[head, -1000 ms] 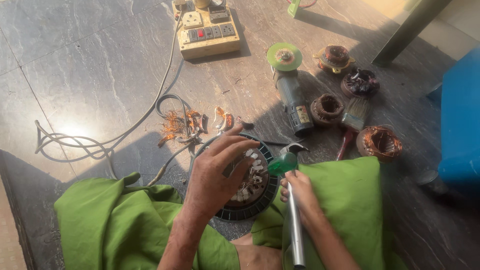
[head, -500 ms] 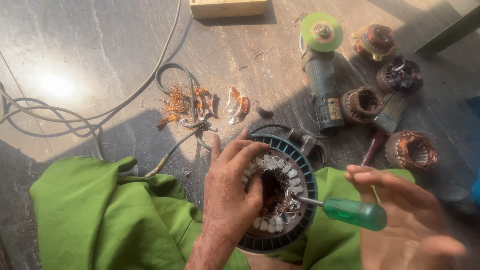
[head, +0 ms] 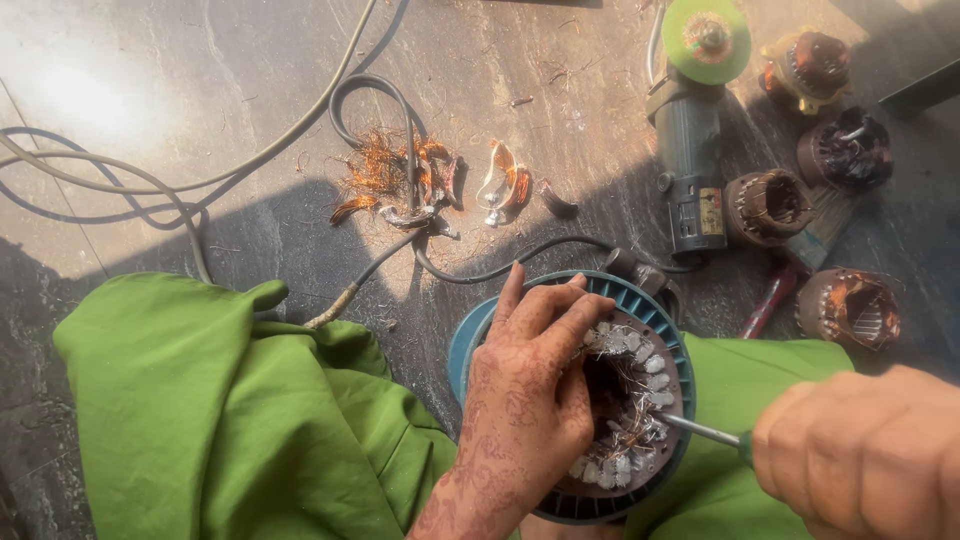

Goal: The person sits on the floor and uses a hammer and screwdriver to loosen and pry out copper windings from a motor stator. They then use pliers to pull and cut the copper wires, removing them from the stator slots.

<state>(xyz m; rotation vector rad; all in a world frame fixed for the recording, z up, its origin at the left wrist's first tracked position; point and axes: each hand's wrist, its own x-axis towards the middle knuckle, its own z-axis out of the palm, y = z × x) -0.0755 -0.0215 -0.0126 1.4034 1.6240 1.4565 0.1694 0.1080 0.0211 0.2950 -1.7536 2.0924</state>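
A round motor stator (head: 640, 395) with a blue finned housing and white-sleeved windings rests between my knees, which are covered in green cloth (head: 220, 420). My left hand (head: 525, 400) lies over the stator's left rim and grips it, fingers spread across the top. My right hand (head: 870, 450) is closed around a screwdriver (head: 705, 432). Its metal shaft points left into the windings, and its handle is almost hidden in my fist.
On the dark stone floor lie an angle grinder with a green disc (head: 695, 120), several wound motor coils (head: 770, 205) at the right, a tuft of copper wire scraps (head: 390, 180) and grey cables (head: 180, 190).
The view has come closer to the stator. My right hand has closed over the screwdriver handle and moved its tip into the windings. My left hand stays on the rim.
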